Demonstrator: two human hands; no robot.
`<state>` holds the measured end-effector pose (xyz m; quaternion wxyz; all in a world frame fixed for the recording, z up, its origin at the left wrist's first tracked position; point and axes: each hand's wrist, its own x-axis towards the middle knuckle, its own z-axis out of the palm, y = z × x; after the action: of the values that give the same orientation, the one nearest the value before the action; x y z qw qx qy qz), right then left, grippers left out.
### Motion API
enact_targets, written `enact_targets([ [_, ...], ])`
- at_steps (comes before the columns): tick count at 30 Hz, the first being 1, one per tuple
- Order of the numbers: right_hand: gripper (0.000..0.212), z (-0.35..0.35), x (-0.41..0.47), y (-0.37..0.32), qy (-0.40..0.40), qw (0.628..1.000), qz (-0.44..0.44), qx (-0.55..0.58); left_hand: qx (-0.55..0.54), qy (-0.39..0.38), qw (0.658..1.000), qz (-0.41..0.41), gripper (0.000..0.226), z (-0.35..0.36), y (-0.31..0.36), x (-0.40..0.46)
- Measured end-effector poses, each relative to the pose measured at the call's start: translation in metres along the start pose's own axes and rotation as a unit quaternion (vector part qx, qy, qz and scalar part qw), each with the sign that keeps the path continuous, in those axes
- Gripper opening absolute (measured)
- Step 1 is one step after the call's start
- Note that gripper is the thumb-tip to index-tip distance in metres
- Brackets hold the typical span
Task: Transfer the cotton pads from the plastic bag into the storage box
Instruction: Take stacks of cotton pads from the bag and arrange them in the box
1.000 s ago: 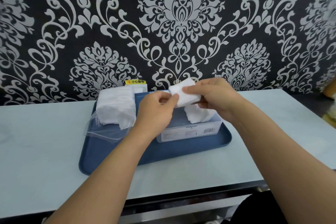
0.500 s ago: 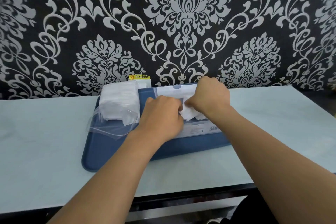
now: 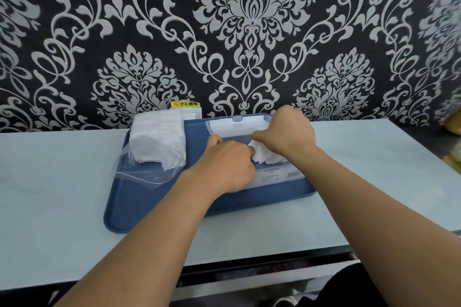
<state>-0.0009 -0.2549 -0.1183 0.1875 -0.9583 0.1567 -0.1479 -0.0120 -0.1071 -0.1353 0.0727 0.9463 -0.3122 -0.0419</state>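
Observation:
A clear storage box (image 3: 279,177) stands on the right half of a blue tray (image 3: 139,207), its lid (image 3: 237,124) flipped open toward the wall. A bunch of white cotton pads (image 3: 268,157) sits inside the box. My left hand (image 3: 224,164) and my right hand (image 3: 287,132) are both down in the box, fingers curled around those pads. On the tray's left lies a clear plastic bag (image 3: 147,172) with a stack of cotton pads (image 3: 157,139) in it, its open mouth facing me.
The tray lies on a pale blue table (image 3: 50,194) against a black and white patterned wall. A white socket with a yellow warning label (image 3: 185,104) is on the wall behind the bag. The table's front edge is near me.
Both hands held a bunch of cotton pads above the box a second ago. They have lowered it into the box and now hold it down inside.

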Motion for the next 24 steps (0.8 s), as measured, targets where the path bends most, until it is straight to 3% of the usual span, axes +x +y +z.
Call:
enact_targets([
  [5, 0.039, -0.001, -0.004, -0.003, -0.005, 0.998, -0.018, -0.067, 0.006, -0.016, 1.000, 0.016, 0.040, -0.001, 0.000, 0.005],
  [10, 0.029, -0.035, -0.003, 0.004, 0.062, 0.994, -0.084, 0.033, 0.004, -0.024, 1.000, 0.016, 0.032, -0.007, 0.005, 0.007],
  [12, 0.027, -0.049, -0.007, 0.007, -0.074, 0.989, -0.073, 0.105, 0.003, -0.025, 1.000, 0.013, 0.035, -0.007, 0.005, 0.007],
  [14, 0.025, -0.048, -0.016, 0.012, -0.222, 0.970, -0.076, 0.071, 0.000, -0.025, 1.000, 0.011, 0.044, -0.007, 0.006, 0.007],
  [19, 0.021, -0.033, -0.018, 0.022, -0.217, 0.970, -0.104, 0.044, 0.002, -0.046, 0.999, 0.018, 0.052, -0.012, 0.006, 0.003],
  [24, 0.020, -0.043, -0.027, 0.005, -0.192, 0.969, -0.143, 0.063, 0.000, -0.047, 0.999, 0.012, 0.045, -0.014, 0.008, 0.000],
])
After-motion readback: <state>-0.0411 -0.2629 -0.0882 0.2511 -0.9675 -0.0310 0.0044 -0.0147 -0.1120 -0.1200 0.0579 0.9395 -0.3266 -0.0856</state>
